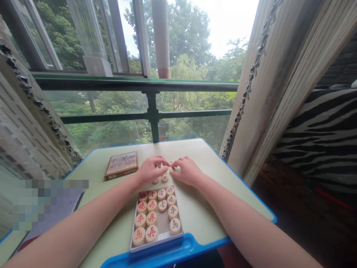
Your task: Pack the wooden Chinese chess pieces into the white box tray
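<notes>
Both hands are over the far middle of the table, close together at the fingertips. My left hand (153,170) is palm down, its bent fingers and thumb apart, with nothing seen in them. The thumb and forefinger of my right hand (188,172) close around the sides of a small round xiangqi piece, mostly hidden by the fingers. Two wooden xiangqi pieces (164,178) lie just below the hands, one partly covered by my left hand. Nearer me, a shallow white box tray (159,243) holds several xiangqi pieces with red or dark characters, in columns, with a gap in its lower middle.
A brown-edged xiangqi box lid (122,165) lies left of my left hand. The pale table (212,208) has a raised blue rim. At the left edge lies a booklet (52,219), partly blurred out. Curtains hang both sides, and a green railing (136,85) stands before the window.
</notes>
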A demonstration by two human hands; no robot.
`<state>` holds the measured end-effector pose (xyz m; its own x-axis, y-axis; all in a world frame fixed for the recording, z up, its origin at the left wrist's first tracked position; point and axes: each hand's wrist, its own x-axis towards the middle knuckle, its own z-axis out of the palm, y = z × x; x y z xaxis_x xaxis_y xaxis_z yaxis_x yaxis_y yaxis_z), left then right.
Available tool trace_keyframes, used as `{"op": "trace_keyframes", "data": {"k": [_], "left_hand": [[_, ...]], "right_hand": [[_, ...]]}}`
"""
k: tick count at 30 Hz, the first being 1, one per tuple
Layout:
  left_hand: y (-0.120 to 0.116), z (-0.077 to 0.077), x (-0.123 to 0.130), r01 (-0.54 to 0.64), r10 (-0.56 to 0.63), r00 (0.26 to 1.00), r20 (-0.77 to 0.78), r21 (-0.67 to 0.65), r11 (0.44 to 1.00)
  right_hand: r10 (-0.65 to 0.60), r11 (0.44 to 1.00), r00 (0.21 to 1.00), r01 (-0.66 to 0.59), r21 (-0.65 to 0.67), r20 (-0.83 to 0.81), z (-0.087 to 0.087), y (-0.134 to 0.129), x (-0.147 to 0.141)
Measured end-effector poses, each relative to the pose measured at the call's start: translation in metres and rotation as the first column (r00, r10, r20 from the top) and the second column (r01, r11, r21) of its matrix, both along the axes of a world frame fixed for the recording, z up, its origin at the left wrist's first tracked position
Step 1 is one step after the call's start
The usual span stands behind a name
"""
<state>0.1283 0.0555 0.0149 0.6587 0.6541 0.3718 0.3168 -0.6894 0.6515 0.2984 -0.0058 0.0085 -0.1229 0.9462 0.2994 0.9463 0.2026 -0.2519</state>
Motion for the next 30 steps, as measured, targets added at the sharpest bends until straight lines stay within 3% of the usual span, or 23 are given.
{"op": "trace_keyframes", "data": {"k": [5, 10, 15, 20, 23, 26, 30], "left_hand": [[0.007, -0.008, -0.003, -0.139, 0.141, 0.99, -0.027, 0.042, 0.989], [0.013, -0.021, -0.004, -0.067, 0.06, 0.99, -0.126, -0.055, 0.996], [0.013, -0.024, -0.003, -0.057, 0.043, 0.987, -0.153, -0.088, 0.995], [0.011, -0.021, -0.004, -0.057, 0.043, 0.992, -0.115, -0.121, 0.991], [0.009, -0.016, -0.005, -0.089, 0.084, 0.995, -0.059, -0.07, 0.994], [0.005, -0.008, -0.006, -0.114, 0.115, 0.993, 0.023, -0.011, 0.993], [-0.004, 0.0, -0.006, -0.09, 0.093, 0.989, 0.115, -0.037, 0.995]], "right_hand": [[-0.016, 1.0, 0.999, 0.015, -0.012, -0.043, 0.0, 0.0, 0.0], [-0.023, 0.999, 0.997, 0.025, 0.026, -0.067, -0.001, 0.001, 0.002], [0.002, 0.996, 0.994, 0.008, 0.091, -0.105, 0.006, 0.0, 0.004], [0.09, 0.985, 0.976, -0.058, 0.161, -0.199, 0.011, -0.004, 0.002], [0.142, 0.98, 0.949, -0.095, 0.174, -0.282, 0.012, -0.006, -0.002], [0.151, 0.976, 0.935, -0.089, 0.198, -0.321, 0.014, -0.007, -0.005], [0.155, 0.972, 0.938, -0.087, 0.22, -0.31, 0.016, -0.008, -0.004]]}}
